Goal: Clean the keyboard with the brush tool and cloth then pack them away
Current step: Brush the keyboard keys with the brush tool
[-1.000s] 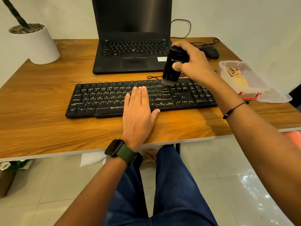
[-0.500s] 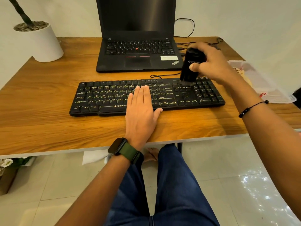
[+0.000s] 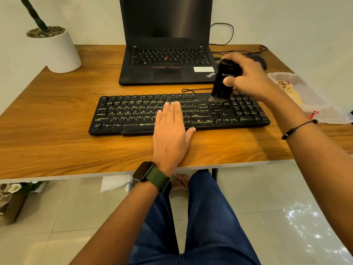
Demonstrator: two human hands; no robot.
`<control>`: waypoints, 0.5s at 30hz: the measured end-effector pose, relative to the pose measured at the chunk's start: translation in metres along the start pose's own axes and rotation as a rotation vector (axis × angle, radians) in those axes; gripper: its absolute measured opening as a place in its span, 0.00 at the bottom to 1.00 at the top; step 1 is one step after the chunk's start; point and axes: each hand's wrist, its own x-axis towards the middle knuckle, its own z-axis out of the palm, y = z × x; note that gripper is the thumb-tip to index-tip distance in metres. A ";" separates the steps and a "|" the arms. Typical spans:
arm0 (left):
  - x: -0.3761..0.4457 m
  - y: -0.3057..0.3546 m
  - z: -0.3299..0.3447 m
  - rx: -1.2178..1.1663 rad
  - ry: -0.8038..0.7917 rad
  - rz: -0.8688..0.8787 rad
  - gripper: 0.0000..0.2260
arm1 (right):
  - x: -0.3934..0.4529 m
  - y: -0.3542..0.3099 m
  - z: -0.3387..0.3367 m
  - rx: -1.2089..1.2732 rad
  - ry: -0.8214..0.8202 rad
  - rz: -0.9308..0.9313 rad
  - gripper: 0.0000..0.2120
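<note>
Right now I'm looking down at a wood-grain desk (image 3: pixel 57 134) with a pale edge band, its surface smooth and streaked in warm orange-brown. Lying across it is the keyboard (image 3: pixel 133 115), a long, flat slab of black plastic with worn pale legends and light smears on several keys. My right hand (image 3: pixel 248 77) grips the brush tool (image 3: pixel 223 81), a stubby black cylinder with a glossy shell and a small pale logo; thumb and fingers curl round its barrel, clamped on it. It stands nearly upright, tilted a little, and its short tuft of grey bristles touches the keys between the main block and the number pad. My left hand (image 3: pixel 170 127) lies flat, palm down, on the keyboard's near middle: the four fingers straight and pressed together over the keys, the thumb spread out along the front edge. That wrist carries a dark square watch (image 3: pixel 143 171) on a green woven strap.

Behind the keyboard a matte black laptop (image 3: pixel 166 54) stands open, its screen dark. At the far left is a smooth white tapered pot (image 3: pixel 57 52) topped with gravel. To the right sits a clear plastic box (image 3: pixel 313 104) with a red latch, holding the cloth (image 3: pixel 290 88), tan and crumpled.
</note>
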 end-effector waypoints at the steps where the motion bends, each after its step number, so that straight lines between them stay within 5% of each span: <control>1: 0.000 0.000 0.000 0.000 0.001 0.000 0.33 | 0.000 0.001 -0.004 -0.038 0.009 0.001 0.25; 9: 0.001 0.000 0.000 0.006 -0.001 -0.005 0.33 | -0.001 -0.009 0.003 -0.162 -0.028 -0.081 0.24; 15: 0.001 -0.001 0.000 0.017 -0.012 -0.008 0.33 | 0.001 -0.018 0.017 0.097 -0.029 -0.064 0.24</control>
